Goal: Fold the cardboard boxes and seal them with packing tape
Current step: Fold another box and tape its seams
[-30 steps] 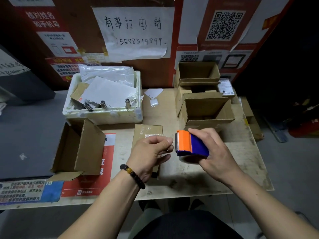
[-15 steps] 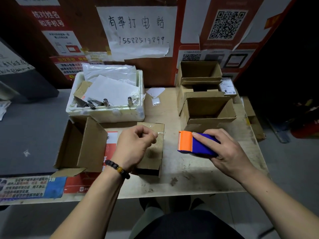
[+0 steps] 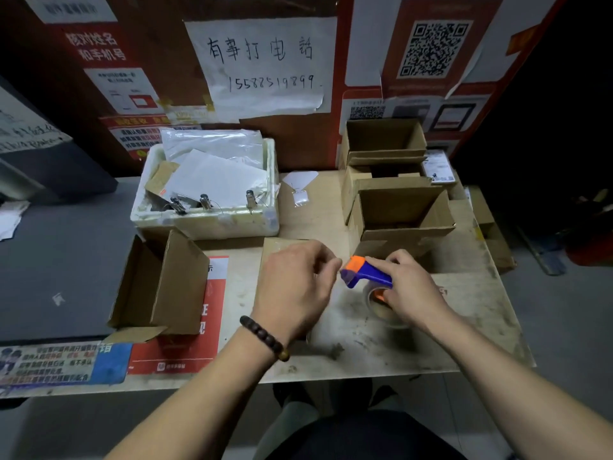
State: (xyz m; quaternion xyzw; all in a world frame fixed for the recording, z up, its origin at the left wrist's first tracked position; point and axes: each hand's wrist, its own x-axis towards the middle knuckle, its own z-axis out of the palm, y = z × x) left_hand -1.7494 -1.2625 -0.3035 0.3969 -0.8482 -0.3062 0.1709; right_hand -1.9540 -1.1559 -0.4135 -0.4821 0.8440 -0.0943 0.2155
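Note:
My right hand (image 3: 409, 288) grips a blue and orange tape dispenser (image 3: 365, 272) with a clear tape roll (image 3: 378, 302) under it, low over the table. My left hand (image 3: 293, 287) has its fingertips curled right at the dispenser's orange front edge; whether it pinches the tape end I cannot tell. A flat cardboard box (image 3: 277, 247) lies under my left hand, mostly hidden. An open folded box (image 3: 403, 215) stands just behind the dispenser. Another open box (image 3: 159, 287) lies on its side at the left.
A white foam bin (image 3: 212, 224) with papers and clips sits at the back left of the wooden table (image 3: 464, 327). Two more open boxes (image 3: 381, 141) stand at the back right against the poster-covered wall. A red leaflet (image 3: 185, 353) lies near the front edge.
My left hand moved right, back to the dispenser's front edge. My right hand tilted the dispenser and brought it left toward my left hand, so the tape roll now shows below.

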